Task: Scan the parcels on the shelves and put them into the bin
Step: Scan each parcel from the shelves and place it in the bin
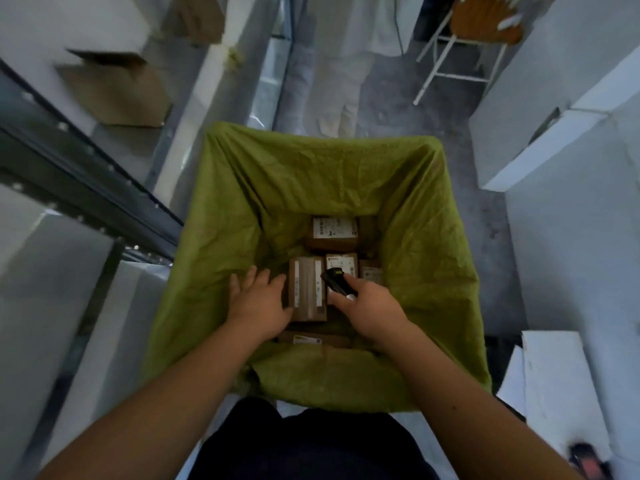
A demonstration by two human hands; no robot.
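A bin lined with a green bag stands right in front of me. Several brown cardboard parcels with white labels lie at its bottom; one long parcel lies beside my left hand. My left hand hangs over the bin with fingers spread, its thumb at the parcel's left edge; I cannot tell if it touches it. My right hand grips a black handheld scanner, whose head points down at the parcels.
A dark metal shelf rack with white boxes and an open brown carton runs along the left. White boxes stand on the right. Another person's legs and a white-legged stool are beyond the bin.
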